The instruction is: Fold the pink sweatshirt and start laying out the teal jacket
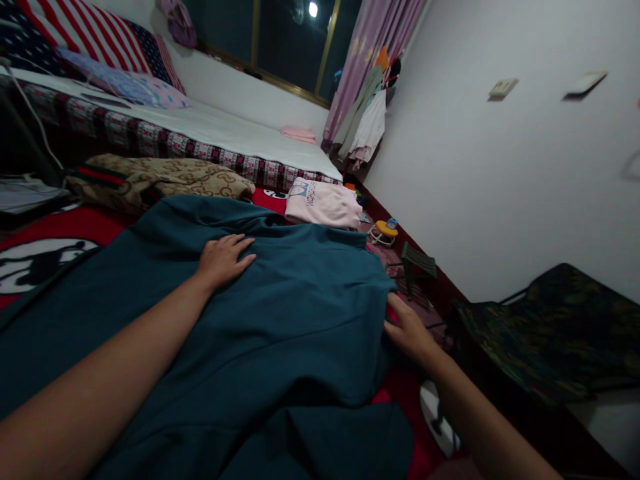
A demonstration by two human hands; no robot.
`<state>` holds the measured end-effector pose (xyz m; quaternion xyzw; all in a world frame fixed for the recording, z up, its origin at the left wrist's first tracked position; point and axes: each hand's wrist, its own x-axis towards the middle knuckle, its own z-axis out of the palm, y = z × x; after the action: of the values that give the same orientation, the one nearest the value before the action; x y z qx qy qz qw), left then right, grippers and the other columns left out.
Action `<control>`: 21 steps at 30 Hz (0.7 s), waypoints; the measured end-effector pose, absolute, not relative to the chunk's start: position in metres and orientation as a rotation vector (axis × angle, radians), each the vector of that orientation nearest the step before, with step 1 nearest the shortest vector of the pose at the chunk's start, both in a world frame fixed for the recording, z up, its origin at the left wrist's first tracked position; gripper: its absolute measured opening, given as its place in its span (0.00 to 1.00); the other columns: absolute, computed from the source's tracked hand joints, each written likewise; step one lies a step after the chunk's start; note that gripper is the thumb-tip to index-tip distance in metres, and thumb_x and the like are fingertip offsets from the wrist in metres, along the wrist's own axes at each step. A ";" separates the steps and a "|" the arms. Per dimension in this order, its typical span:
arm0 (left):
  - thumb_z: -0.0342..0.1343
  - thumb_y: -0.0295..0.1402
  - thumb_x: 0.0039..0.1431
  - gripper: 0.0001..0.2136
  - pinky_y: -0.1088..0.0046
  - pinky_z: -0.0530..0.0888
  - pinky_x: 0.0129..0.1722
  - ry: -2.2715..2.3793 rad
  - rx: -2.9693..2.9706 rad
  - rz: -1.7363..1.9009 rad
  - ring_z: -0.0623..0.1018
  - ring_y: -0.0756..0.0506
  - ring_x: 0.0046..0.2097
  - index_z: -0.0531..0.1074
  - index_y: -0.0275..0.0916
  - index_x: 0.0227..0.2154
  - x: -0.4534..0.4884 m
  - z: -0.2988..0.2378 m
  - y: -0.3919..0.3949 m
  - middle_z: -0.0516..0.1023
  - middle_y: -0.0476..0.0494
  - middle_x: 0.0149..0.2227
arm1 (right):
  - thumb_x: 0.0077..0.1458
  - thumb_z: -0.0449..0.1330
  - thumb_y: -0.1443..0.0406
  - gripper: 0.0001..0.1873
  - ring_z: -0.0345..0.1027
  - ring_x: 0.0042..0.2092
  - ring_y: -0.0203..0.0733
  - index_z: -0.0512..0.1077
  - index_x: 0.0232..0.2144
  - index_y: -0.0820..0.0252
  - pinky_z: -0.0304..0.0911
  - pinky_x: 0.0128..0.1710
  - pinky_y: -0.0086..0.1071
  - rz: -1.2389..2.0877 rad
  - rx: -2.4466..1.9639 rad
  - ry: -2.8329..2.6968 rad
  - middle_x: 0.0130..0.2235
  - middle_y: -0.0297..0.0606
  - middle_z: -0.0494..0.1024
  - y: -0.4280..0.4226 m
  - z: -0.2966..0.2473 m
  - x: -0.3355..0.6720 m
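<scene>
A large dark teal garment (300, 287) lies spread across the red bedding, with some creases and a folded-over part near the bottom. My left hand (225, 260) rests flat on its upper middle, fingers a little apart. At the garment's right edge, my right hand (407, 327) has its thumb and fingers closed on the fabric; part of the fingers is hidden by the cloth. Just beyond the garment sits a folded pale pink top (324, 203) with printed letters. A brown patterned garment (175, 177) lies behind it on the left.
The red panda-print bedding (43, 260) shows around the cloth. Further back stands a second bed (220, 127) with pillows below a window. On the right are a camouflage folding chair (550, 333), a small green stool (417, 261), a yellow-topped stool (385, 229) and hanging clothes (367, 127).
</scene>
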<state>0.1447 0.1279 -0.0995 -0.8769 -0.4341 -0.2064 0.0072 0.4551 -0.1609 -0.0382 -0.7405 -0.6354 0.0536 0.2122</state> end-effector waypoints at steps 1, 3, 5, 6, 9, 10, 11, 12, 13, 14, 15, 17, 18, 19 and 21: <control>0.43 0.46 0.63 0.25 0.56 0.63 0.56 -1.356 -2.741 -0.636 0.66 0.36 0.61 0.66 0.42 0.59 0.145 -0.100 0.128 0.66 0.39 0.61 | 0.54 0.54 0.67 0.31 0.58 0.62 0.46 0.62 0.60 0.62 0.55 0.61 0.40 0.134 -1.980 -1.751 0.61 0.48 0.65 -0.153 -0.041 0.443; 0.43 0.46 0.63 0.26 0.56 0.63 0.55 -1.353 -2.739 -0.621 0.65 0.36 0.61 0.65 0.42 0.59 0.144 -0.100 0.129 0.66 0.39 0.62 | 0.55 0.53 0.68 0.37 0.47 0.67 0.44 0.51 0.66 0.62 0.48 0.65 0.43 0.152 -1.895 -1.778 0.67 0.48 0.54 -0.138 -0.045 0.416; 0.43 0.46 0.63 0.26 0.56 0.64 0.55 -1.346 -2.738 -0.613 0.66 0.36 0.61 0.65 0.42 0.59 0.144 -0.101 0.130 0.66 0.39 0.62 | 0.54 0.54 0.69 0.38 0.43 0.68 0.46 0.49 0.67 0.58 0.45 0.66 0.49 0.283 -1.861 -1.956 0.69 0.45 0.49 -0.128 -0.048 0.391; 0.42 0.46 0.63 0.26 0.56 0.64 0.55 -1.344 -2.737 -0.613 0.66 0.37 0.61 0.65 0.42 0.59 0.143 -0.102 0.130 0.66 0.39 0.62 | 0.53 0.54 0.70 0.37 0.44 0.68 0.47 0.53 0.65 0.55 0.45 0.65 0.51 0.362 -1.843 -2.066 0.68 0.43 0.50 -0.124 -0.049 0.381; 0.42 0.47 0.63 0.26 0.57 0.64 0.54 -1.339 -2.743 -0.616 0.66 0.37 0.61 0.66 0.42 0.59 0.143 -0.102 0.132 0.66 0.39 0.61 | 0.52 0.53 0.74 0.26 0.58 0.63 0.45 0.72 0.52 0.52 0.54 0.62 0.47 0.504 -1.775 -2.178 0.62 0.38 0.65 -0.118 -0.048 0.370; 0.42 0.47 0.63 0.26 0.57 0.64 0.55 -1.340 -2.745 -0.618 0.66 0.37 0.61 0.66 0.42 0.59 0.143 -0.102 0.132 0.66 0.39 0.61 | 0.51 0.52 0.75 0.23 0.64 0.59 0.43 0.75 0.46 0.53 0.59 0.59 0.42 0.486 -1.775 -2.102 0.58 0.37 0.71 -0.117 -0.047 0.374; 0.43 0.47 0.63 0.26 0.57 0.64 0.55 -1.342 -2.747 -0.620 0.66 0.36 0.61 0.66 0.42 0.59 0.143 -0.102 0.131 0.66 0.39 0.62 | 0.52 0.50 0.76 0.22 0.69 0.54 0.41 0.77 0.42 0.54 0.62 0.56 0.38 0.433 -1.800 -1.994 0.52 0.37 0.76 -0.116 -0.044 0.381; 0.43 0.46 0.63 0.25 0.56 0.64 0.55 -1.345 -2.750 -0.621 0.66 0.36 0.61 0.66 0.42 0.59 0.144 -0.102 0.131 0.66 0.39 0.62 | 0.52 0.50 0.76 0.20 0.72 0.50 0.40 0.77 0.39 0.55 0.65 0.53 0.36 0.357 -1.851 -1.881 0.47 0.36 0.79 -0.115 -0.042 0.391; 0.43 0.46 0.63 0.25 0.56 0.64 0.55 -1.351 -2.751 -0.623 0.66 0.36 0.61 0.66 0.42 0.59 0.144 -0.101 0.130 0.66 0.39 0.62 | 0.52 0.51 0.75 0.18 0.74 0.46 0.40 0.76 0.39 0.56 0.66 0.50 0.36 0.268 -1.928 -1.775 0.44 0.36 0.80 -0.114 -0.040 0.402; 0.43 0.46 0.63 0.25 0.56 0.64 0.55 -1.356 -2.751 -0.625 0.66 0.36 0.61 0.66 0.42 0.59 0.144 -0.101 0.130 0.66 0.39 0.62 | 0.53 0.53 0.73 0.17 0.74 0.45 0.41 0.75 0.41 0.56 0.66 0.49 0.37 0.187 -2.025 -1.693 0.43 0.37 0.80 -0.113 -0.039 0.413; 0.43 0.46 0.63 0.25 0.56 0.64 0.55 -1.359 -2.750 -0.626 0.66 0.36 0.61 0.66 0.42 0.59 0.144 -0.100 0.130 0.66 0.39 0.62 | 0.53 0.56 0.70 0.16 0.73 0.46 0.43 0.74 0.44 0.57 0.66 0.48 0.38 0.134 -2.129 -1.643 0.45 0.39 0.79 -0.113 -0.040 0.424; 0.43 0.46 0.63 0.25 0.56 0.64 0.55 -1.358 -2.748 -0.628 0.66 0.36 0.61 0.66 0.42 0.59 0.144 -0.100 0.129 0.66 0.39 0.61 | 0.50 0.63 0.64 0.23 0.71 0.49 0.47 0.70 0.50 0.58 0.64 0.48 0.39 0.125 -2.318 -1.629 0.50 0.43 0.76 -0.112 -0.044 0.441; 0.43 0.46 0.63 0.25 0.56 0.64 0.55 -1.355 -2.748 -0.628 0.66 0.37 0.61 0.66 0.42 0.59 0.144 -0.100 0.129 0.66 0.39 0.61 | 0.49 0.66 0.62 0.28 0.70 0.51 0.49 0.68 0.52 0.58 0.64 0.48 0.39 0.146 -2.393 -1.636 0.52 0.45 0.74 -0.112 -0.047 0.446; 0.43 0.46 0.63 0.25 0.56 0.64 0.55 -1.353 -2.747 -0.629 0.66 0.37 0.61 0.66 0.42 0.59 0.144 -0.100 0.129 0.66 0.39 0.61 | 0.48 0.66 0.59 0.29 0.69 0.51 0.50 0.68 0.53 0.58 0.64 0.47 0.38 0.167 -2.455 -1.640 0.52 0.46 0.74 -0.112 -0.050 0.448; 0.43 0.46 0.63 0.25 0.56 0.64 0.55 -1.355 -2.746 -0.626 0.66 0.37 0.61 0.66 0.42 0.59 0.144 -0.100 0.129 0.67 0.39 0.61 | 0.50 0.65 0.56 0.25 0.70 0.49 0.50 0.70 0.49 0.58 0.64 0.44 0.37 0.193 -2.554 -1.626 0.49 0.45 0.76 -0.113 -0.055 0.450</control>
<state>0.1440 0.1288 -0.0997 -0.8786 -0.4335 -0.2002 0.0084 0.4496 -0.1132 -0.0549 -0.8406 -0.5352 0.0634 0.0541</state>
